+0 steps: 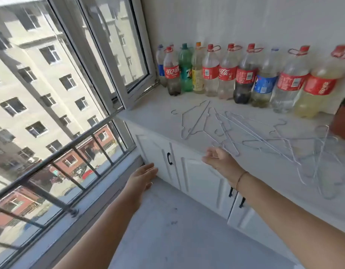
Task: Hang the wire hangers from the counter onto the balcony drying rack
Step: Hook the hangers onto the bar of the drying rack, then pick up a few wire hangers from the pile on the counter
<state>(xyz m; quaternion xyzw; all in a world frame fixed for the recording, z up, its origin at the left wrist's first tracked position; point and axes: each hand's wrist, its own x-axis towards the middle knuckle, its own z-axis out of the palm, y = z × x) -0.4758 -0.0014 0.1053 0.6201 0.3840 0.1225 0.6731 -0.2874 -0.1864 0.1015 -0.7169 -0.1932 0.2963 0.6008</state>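
Observation:
Several thin silver wire hangers (251, 133) lie scattered and overlapping on the white counter (154, 113), from its middle out to the right. My right hand (219, 159) hovers at the counter's front edge, fingers curled loosely, just short of the nearest hanger's end; nothing is in it. My left hand (142, 176) is stretched out lower down, in front of the cabinet doors, flat and open with nothing held. No drying rack is in view.
A row of plastic bottles (226, 72) lines the wall behind the hangers. A reddish-brown pot (342, 121) stands at the right edge. White cabinet doors with black handles (169, 158) sit below the counter. A window with a metal railing (57, 158) fills the left.

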